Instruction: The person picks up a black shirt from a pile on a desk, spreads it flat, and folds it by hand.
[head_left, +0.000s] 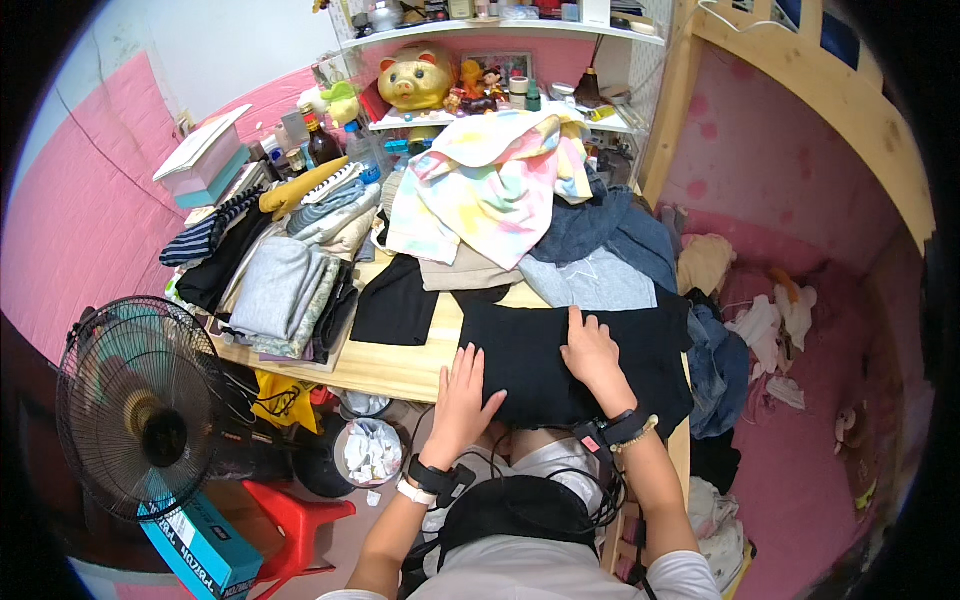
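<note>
A black garment (525, 360) lies spread at the front of the wooden table (405, 367), its near edge reaching over the table's edge. My left hand (466, 397) rests with fingers spread on its left side. Near the middle of the cloth lies my right hand (592, 351), fingers partly bent; whether it pinches the fabric is unclear. Behind are a grey garment (592, 281), a blue denim garment (615, 225) and a heaped pastel tie-dye garment (487, 180). To the left lie a smaller folded black garment (396, 300) and a stack topped by folded grey cloth (277, 289).
A black standing fan (135, 420) is at the left, above a blue box (199, 547) and a red plastic stool (292, 517). A lined waste bin (369, 454) stands under the table. Shelves (502, 28) rise behind. On the right, more clothes (720, 367) lie beside a pink bed (810, 450).
</note>
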